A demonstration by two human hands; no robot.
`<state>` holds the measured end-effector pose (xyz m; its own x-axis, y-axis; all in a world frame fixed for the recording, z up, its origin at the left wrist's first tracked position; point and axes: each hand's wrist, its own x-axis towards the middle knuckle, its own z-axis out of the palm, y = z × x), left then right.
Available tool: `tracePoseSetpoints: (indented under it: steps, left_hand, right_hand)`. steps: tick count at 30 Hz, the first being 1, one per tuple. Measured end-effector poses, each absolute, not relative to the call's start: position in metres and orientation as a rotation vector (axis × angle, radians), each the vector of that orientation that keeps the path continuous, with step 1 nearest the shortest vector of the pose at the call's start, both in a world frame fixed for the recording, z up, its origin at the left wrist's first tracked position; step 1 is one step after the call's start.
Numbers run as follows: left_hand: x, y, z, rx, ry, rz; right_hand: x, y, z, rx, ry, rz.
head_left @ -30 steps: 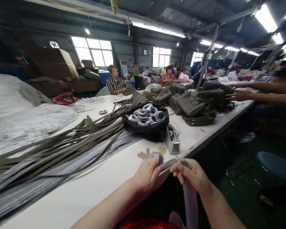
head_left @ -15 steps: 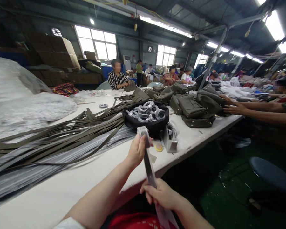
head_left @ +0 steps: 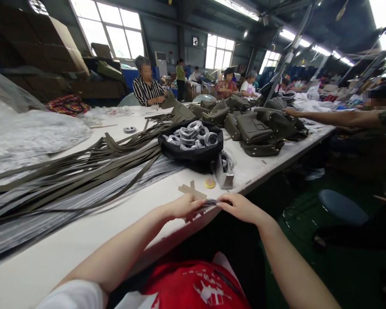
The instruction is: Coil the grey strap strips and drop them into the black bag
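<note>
A dark strap in clear plastic (head_left: 210,203) is bunched between my two hands at the table's front edge. My left hand (head_left: 185,207) is closed on its left end. The fingers of my right hand (head_left: 239,207) pinch its right end. Beyond them stands a black fabric bin (head_left: 188,156) heaped with plastic-wrapped strap rolls (head_left: 193,134). A tape dispenser (head_left: 225,172), a round yellow item (head_left: 209,183) and some brown card strips (head_left: 191,189) lie just past my fingers.
Long olive straps (head_left: 93,165) run across the white table (head_left: 116,231) on the left, beside a plastic heap (head_left: 35,133). Olive bags (head_left: 254,128) are piled at right, where a co-worker's arm (head_left: 337,118) reaches in. A stool (head_left: 342,207) stands on the floor.
The strap that hung down in its plastic is now gathered short. My right hand has come up level with my left, which has lowered. The view has shifted, and the co-worker's arm at right has moved.
</note>
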<state>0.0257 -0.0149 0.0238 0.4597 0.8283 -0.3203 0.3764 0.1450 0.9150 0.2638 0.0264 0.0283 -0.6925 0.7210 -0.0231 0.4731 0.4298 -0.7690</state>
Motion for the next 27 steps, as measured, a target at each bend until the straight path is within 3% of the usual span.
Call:
tracePoseSetpoints:
  steps: [4,9,12,19,23,27]
  left_hand:
    - [0.016,-0.013,0.02,1.138,0.896,0.464]
    - [0.029,-0.015,0.009,0.794,0.625,0.645]
    - [0.04,-0.017,-0.004,0.685,0.565,0.831]
    - [0.026,-0.033,-0.01,1.274,1.077,1.025]
    - [0.024,-0.048,-0.016,1.646,1.19,0.914]
    - [0.018,-0.06,-0.028,1.595,1.21,0.81]
  right_hand:
    - [0.261,0.018,0.026,-1.023,-2.453,0.964]
    - [0.22,-0.01,-0.007,-0.853,-1.885,1.411]
    - [0.201,-0.017,-0.023,-0.744,-1.698,1.476]
    - [0.214,-0.007,-0.017,-0.963,-2.1,1.356]
    - [0.206,-0.01,-0.029,-1.052,-2.255,1.424]
    - [0.193,-0.015,-0.047,-1.019,-2.24,1.586]
